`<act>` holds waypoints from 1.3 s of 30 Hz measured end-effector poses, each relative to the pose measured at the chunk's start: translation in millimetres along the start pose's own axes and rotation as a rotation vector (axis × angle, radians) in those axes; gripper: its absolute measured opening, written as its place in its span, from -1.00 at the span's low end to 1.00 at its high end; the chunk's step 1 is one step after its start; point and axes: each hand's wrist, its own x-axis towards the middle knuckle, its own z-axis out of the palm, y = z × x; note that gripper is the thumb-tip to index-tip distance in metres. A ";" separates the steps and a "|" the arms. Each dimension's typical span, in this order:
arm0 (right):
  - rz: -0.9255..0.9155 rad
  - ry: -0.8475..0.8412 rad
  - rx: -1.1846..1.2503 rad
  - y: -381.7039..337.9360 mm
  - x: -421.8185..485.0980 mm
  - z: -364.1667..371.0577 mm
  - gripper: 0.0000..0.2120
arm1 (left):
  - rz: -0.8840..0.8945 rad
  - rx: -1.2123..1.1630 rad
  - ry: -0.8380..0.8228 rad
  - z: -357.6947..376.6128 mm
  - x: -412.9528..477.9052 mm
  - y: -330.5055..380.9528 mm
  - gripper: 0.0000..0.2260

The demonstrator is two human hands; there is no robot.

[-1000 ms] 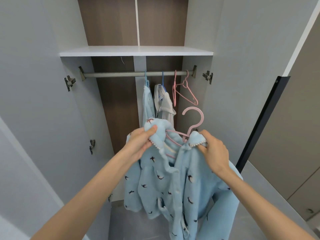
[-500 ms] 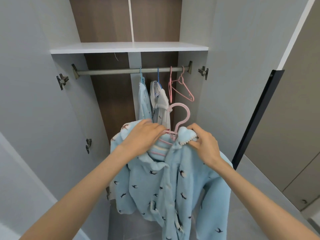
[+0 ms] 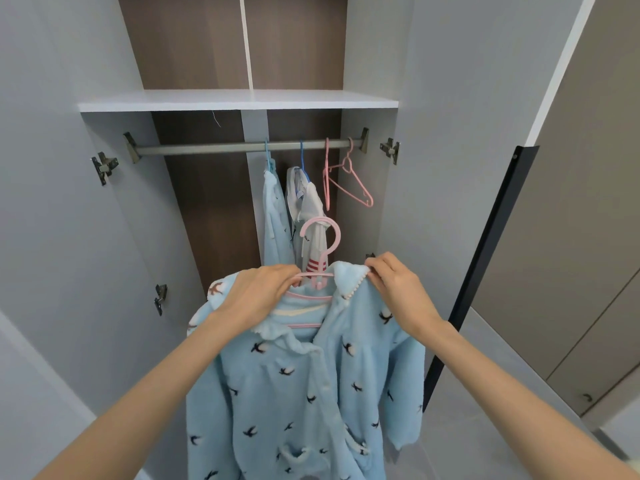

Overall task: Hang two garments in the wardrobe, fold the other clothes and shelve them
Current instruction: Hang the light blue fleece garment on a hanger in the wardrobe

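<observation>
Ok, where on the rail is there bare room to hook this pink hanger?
Free: the rail from its left bracket to the first blue hanger. Crowded: right of that, the second blue hanger and two empty pink hangers bunch toward the right bracket.

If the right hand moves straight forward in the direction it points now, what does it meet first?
Probably the hook of the pink hanger, just up-left of the right hand, which pinches the collar of the blue jacket. Behind it hangs the white garment; depth is unclear.
</observation>
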 end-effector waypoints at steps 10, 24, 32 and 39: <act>0.166 0.168 -0.005 -2.1 8.0 -17.5 -0.90 | -0.187 0.245 -0.176 28.3 -14.5 -8.0 -0.66; 0.629 -0.032 0.714 -5.0 7.1 -4.1 -0.48 | -0.065 0.216 0.165 -6.9 -9.1 -2.3 -0.72; 0.820 -0.125 1.260 -16.5 40.7 -26.2 -0.67 | -0.066 0.284 0.091 -5.5 -10.4 0.5 -0.60; 0.962 -0.006 0.819 4.0 21.1 -3.1 -0.72 | -0.065 0.203 0.236 -11.4 -14.4 -4.5 -0.65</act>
